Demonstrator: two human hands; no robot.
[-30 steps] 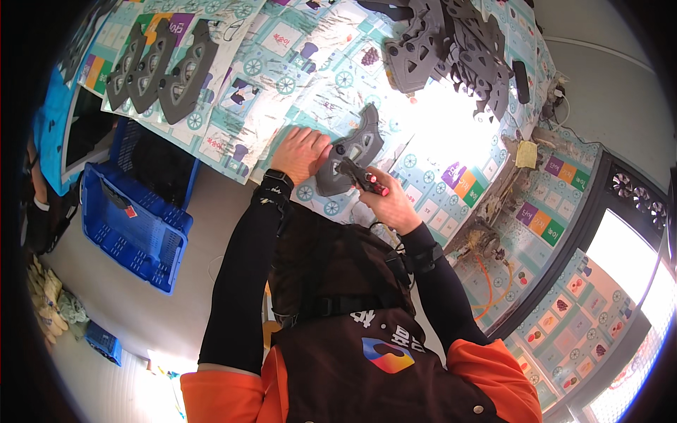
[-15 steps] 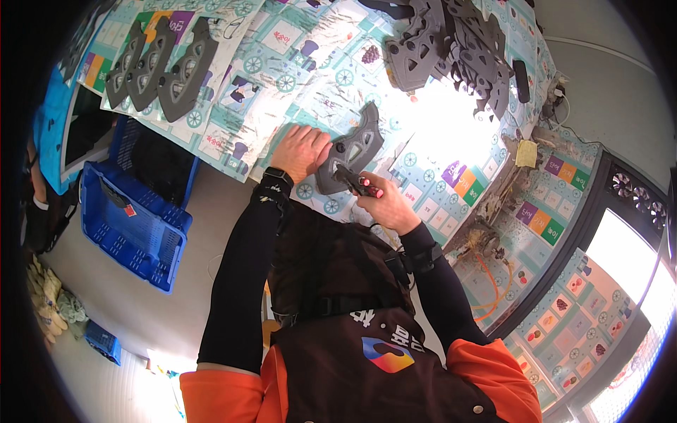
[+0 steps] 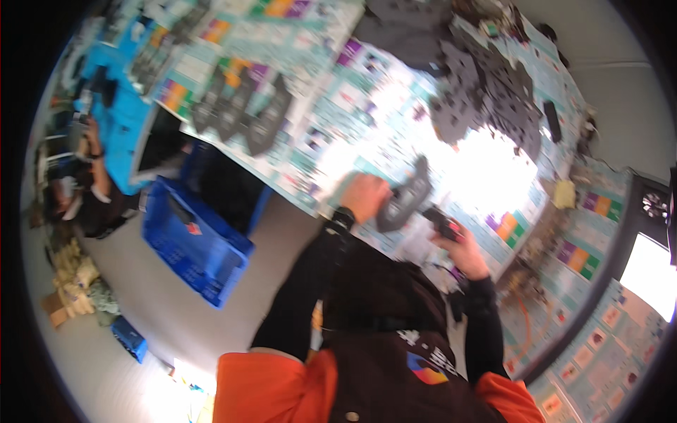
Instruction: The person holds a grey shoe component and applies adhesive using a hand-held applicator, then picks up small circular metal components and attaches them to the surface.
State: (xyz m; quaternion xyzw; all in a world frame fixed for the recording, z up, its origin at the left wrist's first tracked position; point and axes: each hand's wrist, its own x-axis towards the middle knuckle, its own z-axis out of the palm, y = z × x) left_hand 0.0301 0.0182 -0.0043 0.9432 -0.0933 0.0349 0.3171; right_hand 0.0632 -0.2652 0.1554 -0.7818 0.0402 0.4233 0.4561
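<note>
My left hand (image 3: 364, 197) is closed on the left end of a dark grey curved plastic part (image 3: 406, 199) with cut-out openings, which lies on the patterned table cover. To its right, apart from the part, my right hand (image 3: 462, 252) grips pliers (image 3: 443, 224) with black and red handles. Their dark jaws point up and left toward the part. Motion blurs the picture, so the jaws' exact position is hard to make out.
Similar grey parts (image 3: 271, 116) lie in a row at the left. A big pile of dark grey parts (image 3: 486, 92) covers the far right of the table. Below the table's left edge stands a blue crate (image 3: 183, 240). Another person (image 3: 99, 169) works at the far left.
My view has swung, so the whole scene sits further right and lower. My right hand has drawn the pliers back from the grey part. The left hand still holds the part.
</note>
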